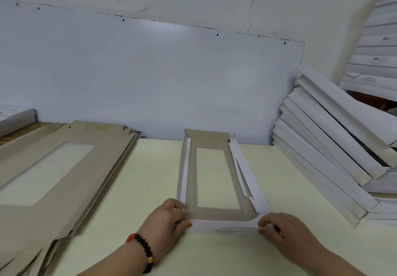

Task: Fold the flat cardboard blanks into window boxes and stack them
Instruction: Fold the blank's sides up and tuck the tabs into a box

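A half-folded window box (191, 190) lies in the middle of the pale table, brown inside with a rectangular window. Its white side walls stand up on the left and right. My left hand (166, 220) pinches the near left corner of the box. At the near right corner, my right hand (279, 230) pinches the white end flap, which carries small print. A thick pile of flat brown blanks (71, 168) with windows lies to the left. Several folded white boxes (335, 147) lean in a slanted stack at the right.
A grey-white board (150, 78) leans against the wall behind the table. More white boxes (378, 46) are stacked high at the far right. A white box edge (15, 119) shows at the far left. A bead bracelet sits on my left wrist.
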`<state>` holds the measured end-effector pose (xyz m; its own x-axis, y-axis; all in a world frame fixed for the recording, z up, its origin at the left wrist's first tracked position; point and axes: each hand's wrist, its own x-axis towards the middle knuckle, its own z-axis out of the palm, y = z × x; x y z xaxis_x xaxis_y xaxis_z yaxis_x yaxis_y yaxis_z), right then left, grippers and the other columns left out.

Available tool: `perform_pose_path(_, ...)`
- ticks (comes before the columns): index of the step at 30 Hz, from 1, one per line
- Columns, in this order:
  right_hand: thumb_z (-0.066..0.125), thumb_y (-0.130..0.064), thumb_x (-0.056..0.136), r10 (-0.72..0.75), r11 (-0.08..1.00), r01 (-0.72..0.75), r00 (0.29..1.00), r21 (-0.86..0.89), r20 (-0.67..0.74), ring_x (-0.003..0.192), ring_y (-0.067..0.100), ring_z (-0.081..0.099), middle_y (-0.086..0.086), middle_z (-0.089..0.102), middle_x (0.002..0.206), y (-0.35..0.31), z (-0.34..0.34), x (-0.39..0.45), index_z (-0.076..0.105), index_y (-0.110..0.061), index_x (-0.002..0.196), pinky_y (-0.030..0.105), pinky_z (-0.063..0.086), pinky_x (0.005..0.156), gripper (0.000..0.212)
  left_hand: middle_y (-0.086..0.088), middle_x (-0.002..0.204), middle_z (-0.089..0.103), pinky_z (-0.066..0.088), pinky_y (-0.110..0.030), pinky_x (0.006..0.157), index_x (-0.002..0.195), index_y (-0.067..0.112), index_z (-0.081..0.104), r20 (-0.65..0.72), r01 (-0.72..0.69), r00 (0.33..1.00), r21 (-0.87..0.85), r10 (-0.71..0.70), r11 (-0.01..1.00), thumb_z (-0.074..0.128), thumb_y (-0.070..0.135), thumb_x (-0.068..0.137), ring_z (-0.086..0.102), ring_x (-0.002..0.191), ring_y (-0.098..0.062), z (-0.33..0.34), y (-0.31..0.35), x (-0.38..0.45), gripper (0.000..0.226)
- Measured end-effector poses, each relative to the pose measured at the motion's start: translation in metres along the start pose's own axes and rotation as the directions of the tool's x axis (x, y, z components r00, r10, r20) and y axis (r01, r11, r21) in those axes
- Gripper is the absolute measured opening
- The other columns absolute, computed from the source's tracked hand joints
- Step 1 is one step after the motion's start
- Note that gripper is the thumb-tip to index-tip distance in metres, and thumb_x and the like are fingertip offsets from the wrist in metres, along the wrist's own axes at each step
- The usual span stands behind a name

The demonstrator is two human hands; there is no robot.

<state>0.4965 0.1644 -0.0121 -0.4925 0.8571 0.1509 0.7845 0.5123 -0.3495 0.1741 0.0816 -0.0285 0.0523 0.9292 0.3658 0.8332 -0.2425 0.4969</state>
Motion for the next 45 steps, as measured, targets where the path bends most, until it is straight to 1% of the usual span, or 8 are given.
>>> perform_pose_path(5,0.071,-0.029,0.085,-0.113,0.993,0.113,0.993,-0.024,-0.026,0.079,-0.024,0.049,-0.04,0.058,0.076,-0.003,-0.005,0.0,0.067,-0.039,0.081,0.003,0.035,0.067,0.012,0.015,0.086,0.063,0.044,-0.02,0.073,0.082,0.027,0.071,0.051,-0.129,0.991,0.221,0.121,0.967,0.064,0.04,0.089,0.055,0.083,-0.011,-0.007,0.005,0.005,0.017)
perform_pose_path(8,0.072,-0.033,0.084,-0.173,0.973,0.162,0.983,-0.162,-0.054,0.096,-0.017,0.053,-0.039,0.052,0.112,-0.005,-0.003,0.001,0.072,-0.036,0.083,0.016,0.036,0.079,0.003,0.022,0.058,0.055,0.041,-0.023,0.061,0.057,0.032,0.065,0.043,-0.173,0.984,0.395,0.17,0.902,0.085,0.042,0.063,0.054,0.064,-0.009,-0.011,0.012,0.006,0.023)
perform_pose_path(10,0.083,-0.038,0.069,-0.236,0.938,0.198,0.966,-0.284,-0.108,0.083,0.003,0.064,-0.028,0.064,0.1,-0.005,-0.003,0.002,0.071,-0.038,0.071,0.022,0.037,0.069,0.012,0.022,0.056,0.054,0.036,-0.026,0.07,0.055,0.031,0.065,0.065,-0.203,0.979,0.446,0.195,0.872,0.085,0.042,0.058,0.055,0.066,-0.01,-0.009,0.013,0.007,0.023)
perform_pose_path(15,0.093,-0.047,0.045,-0.316,0.839,0.235,0.945,-0.49,-0.088,0.074,0.0,0.049,-0.026,0.051,0.057,-0.013,-0.005,0.008,0.062,-0.036,0.051,0.021,0.039,0.067,0.033,0.018,0.048,0.05,0.025,-0.024,0.07,0.052,0.03,0.064,0.192,-0.243,0.968,0.535,0.163,0.809,0.085,0.03,0.043,0.054,0.059,-0.008,0.002,0.019,0.014,0.023)
perform_pose_path(19,0.093,-0.043,0.033,-0.328,0.791,0.236,0.942,-0.564,-0.066,0.054,0.006,0.058,-0.019,0.051,0.051,-0.029,0.002,0.015,0.058,-0.03,0.045,0.024,0.028,0.07,0.04,0.011,0.077,0.063,0.034,-0.03,0.089,0.079,0.026,0.066,0.256,-0.209,0.963,0.523,0.082,0.827,0.059,0.029,0.08,0.059,0.081,-0.016,0.012,0.029,0.019,0.008)
perform_pose_path(22,0.092,-0.043,0.031,-0.344,0.789,0.25,0.937,-0.562,-0.066,0.052,0.005,0.059,-0.017,0.052,0.053,-0.045,0.02,0.02,0.057,-0.028,0.051,0.024,0.028,0.071,0.043,-0.001,0.1,0.061,0.023,-0.034,0.096,0.098,0.017,0.058,0.27,-0.197,0.962,0.569,0.044,0.798,0.034,0.015,0.091,0.055,0.097,-0.026,0.028,0.031,0.025,0.025)
perform_pose_path(34,0.086,-0.047,0.051,-0.439,0.763,0.319,0.894,-0.562,-0.089,0.054,0.004,0.055,-0.015,0.054,0.056,-0.081,0.051,0.037,0.058,-0.029,0.055,0.026,0.029,0.068,0.033,-0.003,0.103,0.058,0.022,-0.037,0.098,0.103,0.018,0.056,0.297,-0.21,0.954,0.557,0.043,0.804,0.037,0.009,0.085,0.055,0.095,-0.028,0.025,0.026,0.024,0.028)
perform_pose_path(45,0.091,-0.048,0.039,-0.354,0.757,0.284,0.935,-0.589,-0.005,0.058,0.006,0.058,-0.018,0.052,0.05,-0.04,0.016,0.024,0.057,-0.027,0.049,0.025,0.029,0.073,0.041,0.002,0.097,0.062,0.019,-0.037,0.095,0.096,0.018,0.058,0.266,-0.183,0.963,0.553,0.036,0.813,0.036,0.018,0.088,0.04,0.108,-0.022,0.007,0.012,0.021,0.024)
